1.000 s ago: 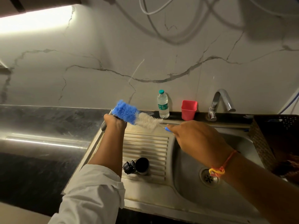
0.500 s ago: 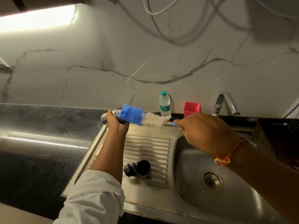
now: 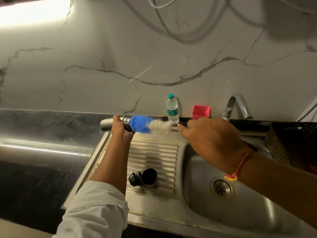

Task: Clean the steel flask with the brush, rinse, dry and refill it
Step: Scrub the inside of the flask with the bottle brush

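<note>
My left hand (image 3: 121,128) grips the steel flask (image 3: 107,124), held sideways above the back of the draining board with its threaded mouth pointing right. The bottle brush (image 3: 147,126), blue bristles then white ones, has its blue tip at the flask's mouth. My right hand (image 3: 212,138) holds the brush handle, which is mostly hidden under my fingers. The flask's black cap and stopper (image 3: 143,178) lie on the ribbed draining board (image 3: 154,152).
A steel sink (image 3: 214,208) with a drain lies at the right, under a chrome tap (image 3: 237,107). A small water bottle (image 3: 172,109) and a red cup (image 3: 201,112) stand by the wall. A dark basket (image 3: 295,143) sits at the far right. Dark countertop (image 3: 42,134) stretches left.
The flask has tilted flatter and more of its steel body shows left of my hand. The brush has swung level, its blue tip now at the flask's mouth.
</note>
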Action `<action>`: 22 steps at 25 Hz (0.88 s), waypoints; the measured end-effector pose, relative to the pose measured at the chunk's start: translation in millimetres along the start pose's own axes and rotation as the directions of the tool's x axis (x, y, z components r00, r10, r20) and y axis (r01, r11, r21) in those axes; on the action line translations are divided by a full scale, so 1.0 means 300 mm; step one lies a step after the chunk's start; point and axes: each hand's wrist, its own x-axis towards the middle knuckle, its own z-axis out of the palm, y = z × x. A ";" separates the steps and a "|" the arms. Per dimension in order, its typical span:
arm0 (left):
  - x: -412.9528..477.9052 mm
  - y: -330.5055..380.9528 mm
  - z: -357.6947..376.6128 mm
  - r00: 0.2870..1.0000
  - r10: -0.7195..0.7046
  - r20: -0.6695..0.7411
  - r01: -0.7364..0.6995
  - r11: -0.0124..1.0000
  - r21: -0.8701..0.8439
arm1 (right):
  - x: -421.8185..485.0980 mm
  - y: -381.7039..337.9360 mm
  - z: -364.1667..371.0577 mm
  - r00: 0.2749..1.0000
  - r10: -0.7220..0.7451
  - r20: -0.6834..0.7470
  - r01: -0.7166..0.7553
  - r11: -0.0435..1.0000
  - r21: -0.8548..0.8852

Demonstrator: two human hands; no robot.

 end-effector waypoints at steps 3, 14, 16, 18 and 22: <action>0.012 -0.017 -0.013 0.999 0.035 -0.005 -0.035 0.998 0.051 | 0.019 0.016 0.020 1.000 -0.022 -0.007 0.022 1.000 -0.003; -0.113 -0.231 0.005 0.970 -0.021 0.243 -0.021 0.986 0.167 | 0.143 -0.077 0.190 0.725 -0.147 0.673 -0.654 -0.456 0.604; -0.166 -0.270 0.007 0.954 -0.062 0.293 0.008 0.983 0.183 | 0.162 -0.091 0.202 0.628 -0.401 0.667 -0.679 -0.701 0.218; -0.190 -0.292 0.017 0.939 -0.103 0.329 0.038 0.980 0.196 | 0.173 -0.119 0.199 0.635 -0.428 0.643 -0.626 -0.773 0.104; -0.187 -0.257 0.017 0.932 -0.121 0.342 0.040 0.972 0.234 | 0.137 -0.168 0.180 0.813 0.105 0.573 -0.568 -0.076 0.819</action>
